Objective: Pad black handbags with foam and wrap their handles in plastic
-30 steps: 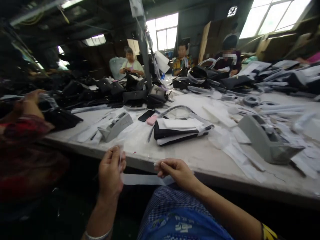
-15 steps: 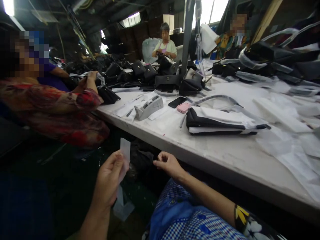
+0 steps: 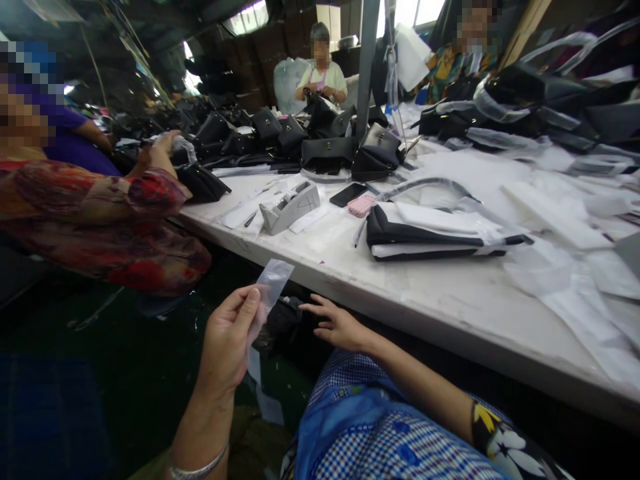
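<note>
Left hand [image 3: 233,333]: closed in a pinch; a translucent strip [image 3: 277,277] is gripped between thumb and curled fingers. A silver bracelet [image 3: 200,471] is worn at the wrist.
Translucent strip: held in front of the worktable [image 3: 345,268], off its surface. Short upper end is angled up and right past the thumb. Lower length is hung below the hand over the dark floor, kinked. Middle is hidden by the fingers.
Right hand [image 3: 337,325]: mostly open, fingers spread and lightly bent, pointed toward the strip but apart from it. Nothing seen gripped. Held just off the table edge, above the blue checked apron [image 3: 360,423].
Sleeve [image 3: 500,437]: black with yellow and white flowers, seen on the right arm.
Black handbag [image 3: 425,239]: laid flat on the table beyond the right hand; white padding is layered on it, and a film-wrapped handle [image 3: 430,185] is arched behind.
Tape dispenser [image 3: 295,208]: grey, set left of the handbag, marked on its side.
Phones: black phone [image 3: 347,195] and pink-cased item [image 3: 361,205] are placed side by side between dispenser and handbag.
Packing sheets [image 3: 555,213]: white, strewn over the table's right part.
Bag pile [image 3: 327,155]: black bags are heaped along the far side, around a grey post [image 3: 367,73].
Co-worker, left [image 3: 100,193]: red patterned top; a small black bag [image 3: 203,183] is handled.
Co-worker, across [image 3: 333,79]: pale top, hands held together above the pile.
</note>
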A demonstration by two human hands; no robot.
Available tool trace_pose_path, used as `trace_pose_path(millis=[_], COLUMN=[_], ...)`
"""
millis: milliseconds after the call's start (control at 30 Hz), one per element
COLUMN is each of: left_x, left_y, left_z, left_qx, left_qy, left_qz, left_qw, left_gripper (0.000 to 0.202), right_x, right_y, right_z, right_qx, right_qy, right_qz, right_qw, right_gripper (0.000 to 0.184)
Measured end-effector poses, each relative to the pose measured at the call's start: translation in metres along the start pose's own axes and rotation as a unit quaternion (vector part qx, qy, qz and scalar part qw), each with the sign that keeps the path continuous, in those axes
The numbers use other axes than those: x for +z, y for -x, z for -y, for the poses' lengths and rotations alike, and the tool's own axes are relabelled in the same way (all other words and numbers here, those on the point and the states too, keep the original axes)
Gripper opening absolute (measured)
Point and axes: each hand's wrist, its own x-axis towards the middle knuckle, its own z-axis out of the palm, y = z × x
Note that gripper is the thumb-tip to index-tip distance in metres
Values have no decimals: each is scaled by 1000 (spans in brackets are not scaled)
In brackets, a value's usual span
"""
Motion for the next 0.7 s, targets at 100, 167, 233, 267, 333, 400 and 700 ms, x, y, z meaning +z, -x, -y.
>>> trace_pose_path(millis=[100,167,233,267,333,400,700], left_x=[10,15,23,29,45,67,180], left_y=[-3,-5,-5,-4,-3,-2,-25], left_z=[2,2,1,1,-1,-3,-13], left_qx=[6,4,9,16,33,51,203], left_qy=[-6,-6,-1,5,19,30,-48], left_qz=[27,29,16,6,-4,7,256], left_qw=[1000,1000,1000,1000,999,998,944], left_gripper=[34,34,33,33,33,33,28], right_x=[3,6,7,7,7,9,-52], right_y=[4,9,19,25,40,54,112], right_z=[-1,3,16,25,45,61,84], right_qx=[26,65,32,-6,-83,-119,-104], right_qy=[-38,-47,-46,-54,-79,-99,-251], right_qz=[20,-9,-22,-8,67,114,-158], right_qw=[999,997,998,999,991,981,949], right_gripper=[46,47,54,53,51,62,30])
